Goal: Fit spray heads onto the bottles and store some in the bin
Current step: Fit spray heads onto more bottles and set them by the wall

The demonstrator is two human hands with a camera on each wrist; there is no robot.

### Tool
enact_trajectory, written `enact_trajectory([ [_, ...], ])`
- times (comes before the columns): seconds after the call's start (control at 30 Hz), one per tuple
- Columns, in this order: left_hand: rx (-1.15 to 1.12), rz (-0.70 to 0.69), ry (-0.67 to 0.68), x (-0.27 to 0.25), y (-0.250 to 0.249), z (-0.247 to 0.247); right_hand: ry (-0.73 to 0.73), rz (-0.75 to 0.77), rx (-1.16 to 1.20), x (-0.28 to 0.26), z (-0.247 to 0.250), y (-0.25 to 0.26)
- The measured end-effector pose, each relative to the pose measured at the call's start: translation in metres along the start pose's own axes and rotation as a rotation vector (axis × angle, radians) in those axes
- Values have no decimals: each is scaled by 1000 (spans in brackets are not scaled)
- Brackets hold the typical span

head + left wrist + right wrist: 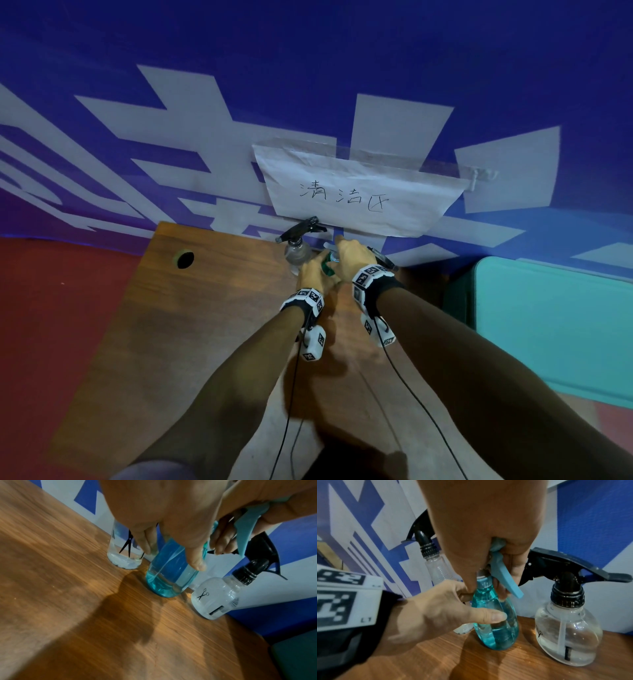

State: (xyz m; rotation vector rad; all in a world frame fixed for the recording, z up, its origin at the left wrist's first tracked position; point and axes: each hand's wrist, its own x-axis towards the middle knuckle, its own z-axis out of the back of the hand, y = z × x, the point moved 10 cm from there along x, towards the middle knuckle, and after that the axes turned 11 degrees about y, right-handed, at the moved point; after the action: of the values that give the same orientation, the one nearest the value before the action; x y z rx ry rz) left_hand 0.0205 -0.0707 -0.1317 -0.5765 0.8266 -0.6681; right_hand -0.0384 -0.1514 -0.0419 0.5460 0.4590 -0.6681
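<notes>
A blue see-through bottle stands on the wooden table near the wall. My left hand grips its body, thumb in front. From above, my right hand holds the light blue spray head at the bottle's neck, trigger pointing down. Whether the collar is screwed tight is hidden by the fingers. In the head view both hands, left and right, meet over the blue bottle. In the left wrist view my fingers wrap the blue bottle.
Two clear bottles with black spray heads flank the blue one: one on the left, one on the right. A teal bin stands right of the table. A cable hole is at the table's far left.
</notes>
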Motion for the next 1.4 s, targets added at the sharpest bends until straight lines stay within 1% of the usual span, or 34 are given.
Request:
enact_trajectory([
  [0.07,27,1,6,-3,-4,1,-48,9,40,-12,5,-2],
  [0.13,35,-25,-30,-9,-9,6,-124,24,77,-29,10,-6],
  [0.23,-59,-72,-49,-28,-10,8,-234,55,138,-59,14,-13],
  [0.33,-151,-28,-83,-52,2,16,-353,89,196,-93,20,-18],
  [0.43,-123,11,-138,-73,16,28,-464,100,195,-126,28,-16],
  [0.5,-100,19,-180,-90,18,41,-508,104,200,-145,31,-13],
  [0.63,-76,8,-218,-121,6,66,-480,150,261,-162,31,-4],
  [0.73,-74,-8,-276,-147,-6,85,-436,186,296,-169,32,2],
  [0.83,-52,5,-325,-174,-14,99,-388,214,357,-173,32,10],
  [0.93,-57,24,-391,-198,-11,113,-341,245,404,-171,29,25],
  [1.07,-77,43,-413,-217,-2,128,-317,257,423,-160,25,42],
  [1.23,-87,57,-403,-209,8,143,-284,221,437,-143,21,55],
  [1.3,-78,45,-379,-196,9,148,-284,189,447,-130,22,57],
  [1.4,-36,40,-306,-165,16,151,-275,126,461,-110,23,57],
])
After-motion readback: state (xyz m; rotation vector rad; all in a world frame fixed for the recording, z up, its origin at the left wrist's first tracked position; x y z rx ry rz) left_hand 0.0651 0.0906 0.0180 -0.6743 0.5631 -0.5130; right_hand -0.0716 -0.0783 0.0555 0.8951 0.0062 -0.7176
